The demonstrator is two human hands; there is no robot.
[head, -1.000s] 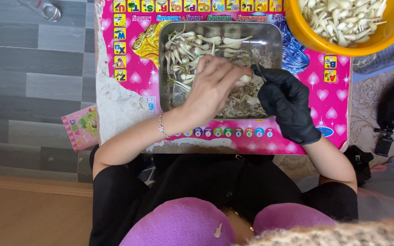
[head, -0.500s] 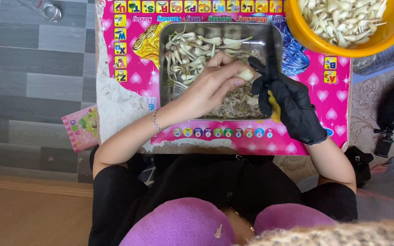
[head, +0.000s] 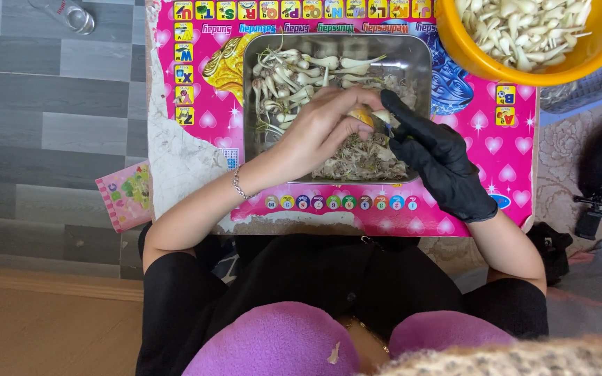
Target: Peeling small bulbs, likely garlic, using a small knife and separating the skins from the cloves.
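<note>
Head view shows our bare left hand (head: 322,132) pinching a small bulb (head: 361,116) over the metal tray (head: 421,69), our gloved right hand (head: 435,157) closed beside it. Many untrimmed bulbs (head: 294,76) remain; the orange bowl (head: 468,52) already looks full.

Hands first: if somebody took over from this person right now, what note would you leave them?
Left hand, bare, pinches a small bulb over the metal tray.
Right hand, in a black glove, holds a small tool against that bulb; the tool is mostly hidden.
Tray: untrimmed bulbs with roots at the far end, trimmings at the near end.
Done: cleaned bulbs fill the orange bowl.
Left: the bulbs in the tray.
</note>
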